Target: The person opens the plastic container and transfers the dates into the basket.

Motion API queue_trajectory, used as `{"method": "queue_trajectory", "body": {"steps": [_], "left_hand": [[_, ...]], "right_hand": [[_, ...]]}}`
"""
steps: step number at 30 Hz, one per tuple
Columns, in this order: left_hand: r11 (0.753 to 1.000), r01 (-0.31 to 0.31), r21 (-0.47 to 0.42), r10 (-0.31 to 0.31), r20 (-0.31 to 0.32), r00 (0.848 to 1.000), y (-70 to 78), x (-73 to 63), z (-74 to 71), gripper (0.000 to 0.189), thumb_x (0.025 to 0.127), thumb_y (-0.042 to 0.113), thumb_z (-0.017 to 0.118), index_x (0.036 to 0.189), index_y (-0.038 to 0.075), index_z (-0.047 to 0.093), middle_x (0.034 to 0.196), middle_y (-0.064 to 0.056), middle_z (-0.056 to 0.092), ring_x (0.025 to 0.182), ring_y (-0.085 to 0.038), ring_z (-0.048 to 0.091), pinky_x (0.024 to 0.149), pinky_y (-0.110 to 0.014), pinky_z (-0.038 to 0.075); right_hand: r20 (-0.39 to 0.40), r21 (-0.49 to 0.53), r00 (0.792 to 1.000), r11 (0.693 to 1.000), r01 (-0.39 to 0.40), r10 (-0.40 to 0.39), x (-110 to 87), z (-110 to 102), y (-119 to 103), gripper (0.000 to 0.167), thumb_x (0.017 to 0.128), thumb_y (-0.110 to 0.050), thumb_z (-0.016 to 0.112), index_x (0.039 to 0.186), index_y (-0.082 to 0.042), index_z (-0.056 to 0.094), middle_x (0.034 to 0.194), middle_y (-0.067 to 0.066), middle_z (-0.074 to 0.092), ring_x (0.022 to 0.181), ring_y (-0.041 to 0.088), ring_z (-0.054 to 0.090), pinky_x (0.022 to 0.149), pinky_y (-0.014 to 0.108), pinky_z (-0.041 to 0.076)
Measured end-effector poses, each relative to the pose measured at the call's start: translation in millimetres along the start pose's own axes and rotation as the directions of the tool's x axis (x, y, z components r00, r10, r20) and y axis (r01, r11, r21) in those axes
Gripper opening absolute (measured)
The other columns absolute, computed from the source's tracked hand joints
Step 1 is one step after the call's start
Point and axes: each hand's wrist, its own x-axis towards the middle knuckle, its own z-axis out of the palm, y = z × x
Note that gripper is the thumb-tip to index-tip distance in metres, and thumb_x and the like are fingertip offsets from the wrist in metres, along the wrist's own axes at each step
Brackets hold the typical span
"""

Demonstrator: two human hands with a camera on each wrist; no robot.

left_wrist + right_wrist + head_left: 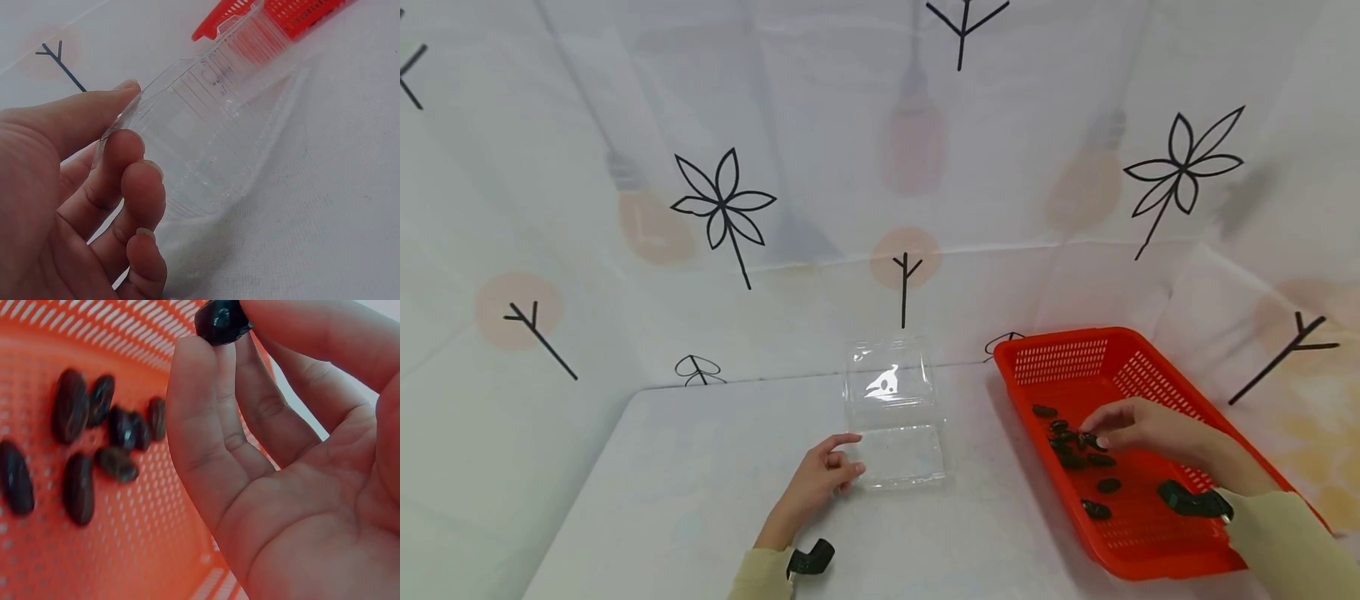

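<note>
My left hand pinches the left edge of a clear plastic clamshell box, which lies on the table with its lid folded back. In the left wrist view, thumb and fingers meet at the box's thin rim. Over the red basket, my right hand holds a dark, shiny date between thumb and fingertips. Below it, several more dates lie scattered on the basket floor, mostly toward its left side in the head view.
The basket has slotted walls and stands on the right part of the white table. A patterned cloth hangs behind the table. Each wrist carries a small black camera.
</note>
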Motion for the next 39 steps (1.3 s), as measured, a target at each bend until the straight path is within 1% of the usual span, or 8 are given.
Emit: {"method": "queue_trajectory", "body": {"steps": [6, 8, 13, 18, 23, 27, 34, 39], "left_hand": [[1.000, -0.023, -0.018, 0.023, 0.012, 1.000, 18.3, -10.5, 2.7, 0.052, 0.090, 0.008, 0.074, 0.135, -0.005, 0.052, 0.067, 0.002, 0.053, 0.060, -0.015, 0.049, 0.059, -0.025, 0.041], [1.000, -0.018, -0.023, 0.018, 0.012, 1.000, 12.4, -7.8, 2.2, 0.052, 0.090, 0.008, 0.074, 0.136, -0.004, 0.052, 0.067, 0.002, 0.053, 0.060, -0.015, 0.049, 0.058, -0.025, 0.041], [0.999, 0.001, -0.037, -0.001, 0.014, 1.000, -8.7, 2.1, -0.1, 0.053, 0.090, 0.010, 0.074, 0.138, -0.001, 0.052, 0.067, 0.001, 0.053, 0.059, -0.014, 0.049, 0.057, -0.024, 0.040], [0.999, -0.003, -0.036, 0.003, 0.009, 1.000, -8.0, 0.6, 0.3, 0.054, 0.090, 0.014, 0.075, 0.138, 0.001, 0.053, 0.068, 0.001, 0.053, 0.060, -0.014, 0.050, 0.058, -0.025, 0.041], [0.999, -0.014, -0.031, 0.014, 0.010, 1.000, -6.9, 0.3, 0.1, 0.054, 0.089, 0.015, 0.076, 0.137, 0.002, 0.054, 0.068, 0.001, 0.054, 0.059, -0.013, 0.050, 0.058, -0.024, 0.042], [0.999, -0.022, -0.031, 0.022, 0.014, 1.000, -7.2, 1.3, -0.8, 0.054, 0.089, 0.015, 0.077, 0.136, 0.001, 0.054, 0.068, 0.002, 0.054, 0.058, -0.011, 0.050, 0.058, -0.024, 0.042], [0.999, -0.029, -0.021, 0.029, 0.009, 1.000, -4.8, 0.8, -0.4, 0.055, 0.089, 0.015, 0.076, 0.137, 0.000, 0.053, 0.068, 0.002, 0.054, 0.058, -0.011, 0.050, 0.057, -0.024, 0.042], [1.000, -0.020, -0.015, 0.020, -0.001, 1.000, -4.5, 0.7, 1.4, 0.053, 0.090, 0.011, 0.074, 0.137, -0.001, 0.053, 0.067, 0.002, 0.053, 0.058, -0.012, 0.049, 0.057, -0.024, 0.041]], "right_hand": [[0.002, 0.037, 1.000, 0.999, -0.029, 0.029, -12.0, -5, 16, 0.034, 0.099, -0.007, 0.058, 0.126, 0.014, 0.056, 0.123, 0.017, 0.064, 0.102, 0.012, 0.063, 0.086, 0.036, 0.054], [0.006, 0.052, 1.000, 0.998, -0.029, 0.028, -14.0, -6, 21, 0.034, 0.099, -0.006, 0.058, 0.126, 0.015, 0.056, 0.122, 0.015, 0.065, 0.102, 0.013, 0.063, 0.086, 0.036, 0.054], [0.016, 0.092, 0.999, 0.995, -0.035, 0.033, -15.9, -8, 30, 0.033, 0.099, -0.004, 0.058, 0.127, 0.014, 0.055, 0.122, 0.013, 0.065, 0.102, 0.016, 0.063, 0.086, 0.038, 0.054], [0.009, 0.091, 1.000, 0.996, -0.025, 0.024, -15.6, -8, 32, 0.033, 0.099, -0.003, 0.059, 0.127, 0.013, 0.056, 0.120, 0.007, 0.067, 0.102, 0.013, 0.063, 0.085, 0.036, 0.054], [0.032, 0.081, 0.999, 0.997, 0.001, -0.003, -14.3, -6, 33, 0.034, 0.098, -0.004, 0.059, 0.126, 0.015, 0.055, 0.118, 0.006, 0.068, 0.102, 0.015, 0.065, 0.085, 0.034, 0.054], [0.043, 0.087, 0.999, 0.996, 0.000, -0.004, -13.6, -6, 34, 0.036, 0.098, -0.003, 0.058, 0.127, 0.017, 0.053, 0.119, 0.008, 0.068, 0.103, 0.015, 0.065, 0.085, 0.033, 0.054], [0.064, 0.113, 0.998, 0.993, 0.017, -0.024, -12.2, -5, 34, 0.038, 0.099, -0.003, 0.056, 0.129, 0.019, 0.049, 0.123, 0.023, 0.064, 0.107, 0.023, 0.066, 0.087, 0.034, 0.053], [0.032, 0.117, 0.999, 0.993, 0.029, -0.032, -14.0, -4, 33, 0.035, 0.100, -0.003, 0.056, 0.128, 0.018, 0.052, 0.121, 0.019, 0.066, 0.106, 0.022, 0.066, 0.087, 0.035, 0.054]]}}
